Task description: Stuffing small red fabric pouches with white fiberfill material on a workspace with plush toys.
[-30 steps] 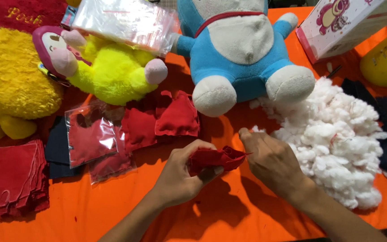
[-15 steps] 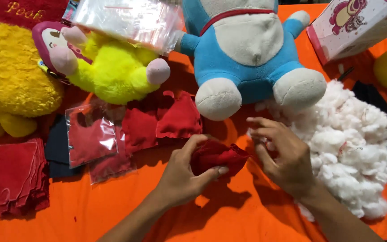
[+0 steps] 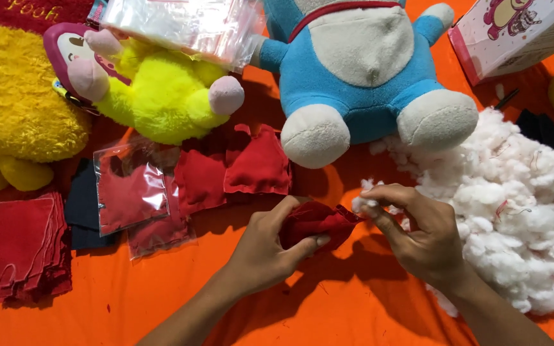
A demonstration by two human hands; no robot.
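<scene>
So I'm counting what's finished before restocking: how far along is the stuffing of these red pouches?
Two red sewn pieces lie finished-looking near the blue plush toy. In hand: the left hand holds a red pouch while the right hand pinches a tuft of white stuffing at its opening. Left: a stack of flat red cloth and a big pile of stuffing.

We see a clear plastic bag (image 3: 187, 25) lying across the yellow plush toy (image 3: 161, 96) at top, a small clear bag of red fabric pieces (image 3: 131, 189) at left on the orange surface (image 3: 129, 295), and a pink-and-white printed box (image 3: 514, 32) at top right.
</scene>
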